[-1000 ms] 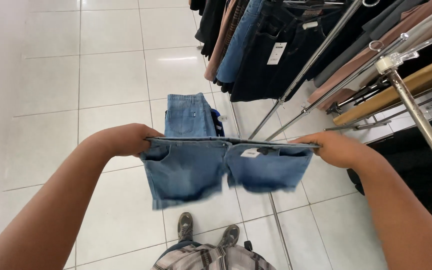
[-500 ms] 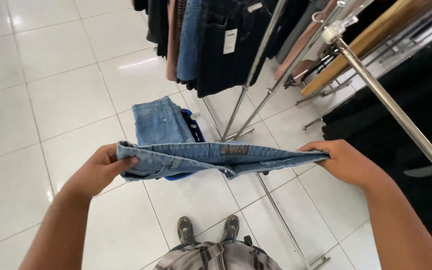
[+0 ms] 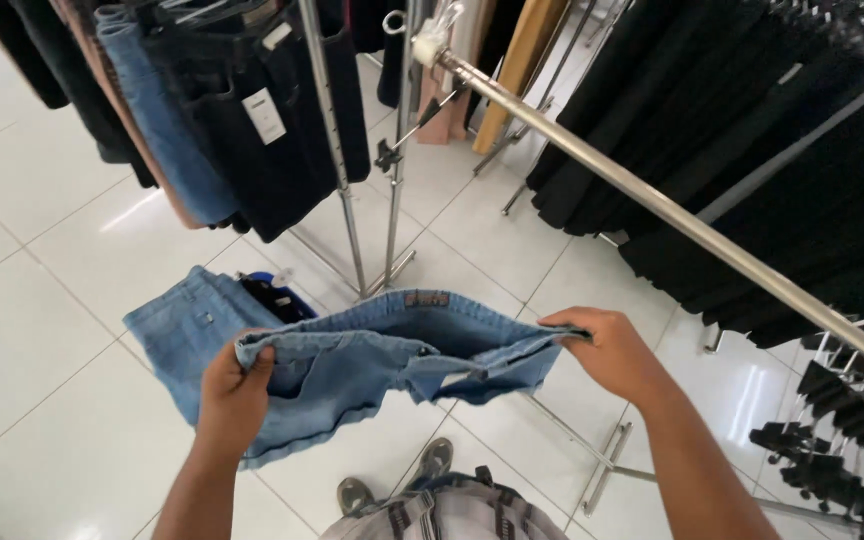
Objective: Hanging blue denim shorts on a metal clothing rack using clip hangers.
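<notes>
Both hands grip one pair of light blue denim shorts (image 3: 392, 355) by the waistband, and the waist opening gapes between them. At 8 o'clock in the view, the left hand (image 3: 235, 392) is closed on the left end of the band, with the fingers curled over the edge and the knuckles toward the camera. The shorts hang in the air in front of the person's body, above the white tiled floor (image 3: 42, 330), and the legs of the shorts fall down and to the left under the band. A small brown patch sits on the far side of the band, near 12 o'clock of the opening.

Behind the left hand, at 9 o'clock, a second piece of light blue denim (image 3: 177, 330) lies flat on the floor, with something dark blue just beside it. At 11 o'clock, dark and blue garments (image 3: 202, 110) hang from a rack, one with a white tag.

At 4 o'clock, the right hand (image 3: 607, 352) pinches the right end of the waistband between thumb and fingers. Above it, a shiny metal rail (image 3: 652, 205) runs diagonally from 12 o'clock to 3 o'clock, with black clothes (image 3: 752, 130) hanging behind. At 6 o'clock, two grey shoes (image 3: 397, 478) and a checked shirt are visible.
</notes>
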